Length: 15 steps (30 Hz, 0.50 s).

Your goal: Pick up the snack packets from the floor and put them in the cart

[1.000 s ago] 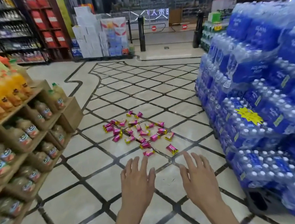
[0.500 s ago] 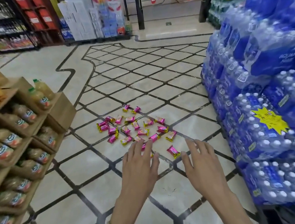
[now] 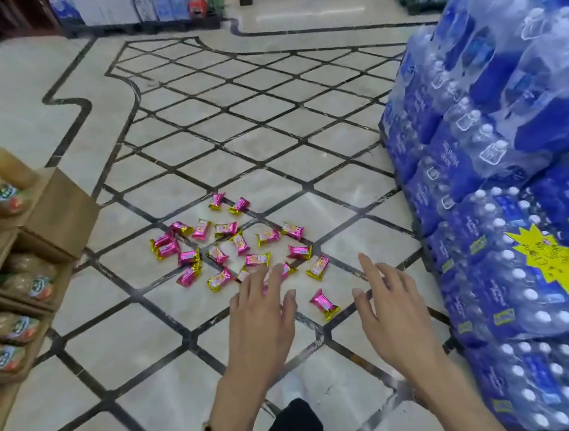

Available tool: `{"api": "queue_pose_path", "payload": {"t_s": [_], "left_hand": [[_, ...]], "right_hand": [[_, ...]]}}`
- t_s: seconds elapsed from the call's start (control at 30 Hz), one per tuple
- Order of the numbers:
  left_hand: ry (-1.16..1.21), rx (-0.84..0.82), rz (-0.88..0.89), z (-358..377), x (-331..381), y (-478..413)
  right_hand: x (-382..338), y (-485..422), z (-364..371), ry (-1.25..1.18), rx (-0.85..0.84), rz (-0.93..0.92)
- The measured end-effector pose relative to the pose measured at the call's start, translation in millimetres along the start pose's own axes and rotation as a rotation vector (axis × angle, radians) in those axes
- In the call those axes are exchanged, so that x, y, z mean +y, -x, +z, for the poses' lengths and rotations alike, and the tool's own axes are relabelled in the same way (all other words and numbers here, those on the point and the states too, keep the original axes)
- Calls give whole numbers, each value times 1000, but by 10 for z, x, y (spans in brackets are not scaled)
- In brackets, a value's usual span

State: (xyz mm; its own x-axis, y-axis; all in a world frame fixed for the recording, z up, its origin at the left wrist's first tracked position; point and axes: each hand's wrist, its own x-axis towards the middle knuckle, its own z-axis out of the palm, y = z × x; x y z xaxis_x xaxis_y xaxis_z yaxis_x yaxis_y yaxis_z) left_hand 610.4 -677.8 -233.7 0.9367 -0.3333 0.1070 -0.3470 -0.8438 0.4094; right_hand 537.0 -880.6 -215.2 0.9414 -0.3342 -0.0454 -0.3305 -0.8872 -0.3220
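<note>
Snack packets, small pillow-shaped ones in shiny pink-and-gold foil (image 3: 240,243), lie scattered on the cream tiled floor with dark grid lines (image 3: 125,377), between the cardboard shelf trays of juice bottles (image 3: 59,214) and the stacked blue shrink-wrapped packs of water bottles (image 3: 515,195). One stray packet (image 3: 324,304) lies apart from the cluster, nearest the person, between the two hands. The left hand (image 3: 261,320) hovers over the cluster's near edge, its fingers (image 3: 252,283) straight and spread, holding nothing; whether the tips touch the packets beneath cannot be told. The right hand (image 3: 394,312) is likewise spread and empty, just beside the stray. No cart is in view. These packets look very light, thin and crinkly, with slick foil that may slide on the polished tile; the contents could crush under a hard squeeze. A pinch at a crimped end seal, or a gentle scoop of several together, looks the surest hold.
</note>
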Motion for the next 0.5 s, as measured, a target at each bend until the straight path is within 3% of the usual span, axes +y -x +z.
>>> {"api": "queue_pose_path", "payload": {"t_s": [0.2, 0.5], "left_hand": [[-43, -106, -4, 380, -312, -832], [-159, -271, -76, 1336, -725, -1645]], "right_hand": [[28, -946, 300, 17, -94, 30], [517, -2105, 1346, 53, -324, -58]]}}
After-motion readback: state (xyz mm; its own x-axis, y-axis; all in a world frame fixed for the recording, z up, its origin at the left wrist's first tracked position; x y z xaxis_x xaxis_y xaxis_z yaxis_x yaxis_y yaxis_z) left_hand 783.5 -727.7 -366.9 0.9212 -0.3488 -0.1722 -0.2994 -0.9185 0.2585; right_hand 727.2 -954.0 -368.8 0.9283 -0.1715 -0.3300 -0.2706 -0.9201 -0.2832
